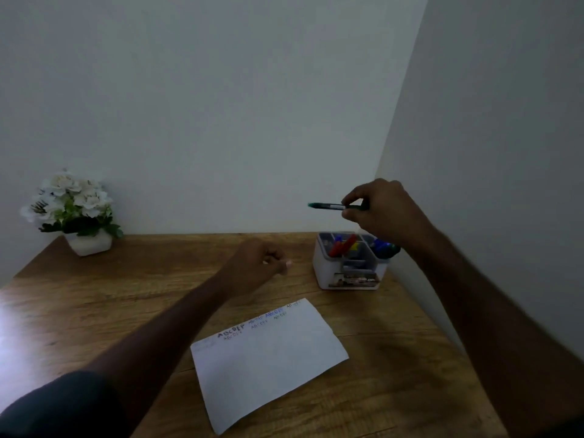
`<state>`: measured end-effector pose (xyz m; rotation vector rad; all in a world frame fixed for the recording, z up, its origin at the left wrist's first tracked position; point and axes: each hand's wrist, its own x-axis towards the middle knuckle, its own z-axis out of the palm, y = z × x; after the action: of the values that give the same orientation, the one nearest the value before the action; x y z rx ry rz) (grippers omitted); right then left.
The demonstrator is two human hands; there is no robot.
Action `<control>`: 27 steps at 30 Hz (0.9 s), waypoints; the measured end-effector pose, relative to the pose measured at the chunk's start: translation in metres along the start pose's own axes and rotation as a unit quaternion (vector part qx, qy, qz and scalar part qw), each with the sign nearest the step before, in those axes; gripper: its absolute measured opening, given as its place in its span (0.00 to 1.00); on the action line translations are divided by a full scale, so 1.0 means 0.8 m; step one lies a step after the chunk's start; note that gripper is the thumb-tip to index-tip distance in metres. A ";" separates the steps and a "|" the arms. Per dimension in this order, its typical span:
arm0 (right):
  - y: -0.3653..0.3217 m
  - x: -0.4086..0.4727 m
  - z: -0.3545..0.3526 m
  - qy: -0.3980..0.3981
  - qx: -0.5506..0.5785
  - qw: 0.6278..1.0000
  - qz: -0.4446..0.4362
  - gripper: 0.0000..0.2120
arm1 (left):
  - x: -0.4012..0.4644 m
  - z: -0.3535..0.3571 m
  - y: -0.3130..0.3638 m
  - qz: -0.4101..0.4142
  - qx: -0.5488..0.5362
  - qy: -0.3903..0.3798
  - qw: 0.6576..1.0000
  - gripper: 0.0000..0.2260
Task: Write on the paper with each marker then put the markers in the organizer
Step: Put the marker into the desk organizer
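The right hand (384,207) pinches a green marker (331,206) level above the organizer (349,263) at the desk's (126,295) far right corner, seemingly for dropping in, while the left hand (259,263) hovers loosely curled, holding nothing, beyond the lettered paper (268,358).

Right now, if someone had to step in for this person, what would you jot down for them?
Right hand pinches a green marker level in the air, above the organizer.
Left hand is loosely curled over the desk, holding nothing.
Paper lies in front, with several rows of letters along its far edge.
Other markers already stand in the organizer.
Left: drop the green one in; whether it has written yet, I cannot tell.
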<state>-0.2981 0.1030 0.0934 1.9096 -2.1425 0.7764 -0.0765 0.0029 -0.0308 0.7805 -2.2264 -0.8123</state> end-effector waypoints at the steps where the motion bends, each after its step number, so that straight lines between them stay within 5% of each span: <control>1: 0.004 0.008 -0.004 -0.030 -0.018 0.999 0.005 0.11 | 0.005 0.002 0.000 0.004 0.010 -0.006 1.000 0.07; 17: 0.009 0.064 0.037 -0.257 -0.079 0.963 0.011 0.11 | 0.027 0.039 0.001 -0.010 0.027 -0.034 0.999 0.06; 22: 0.010 0.052 0.021 -0.215 0.030 0.976 0.025 0.11 | 0.031 0.045 0.007 -0.019 0.016 -0.032 0.999 0.05; 27: 0.044 0.025 0.002 0.009 0.074 0.995 0.074 0.09 | 0.032 0.055 0.015 -0.026 0.001 -0.002 1.000 0.05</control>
<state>-0.3351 0.0861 0.0922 1.8180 -2.2945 1.0013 -0.1273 0.0073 -0.0400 0.8408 -2.2180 -0.8368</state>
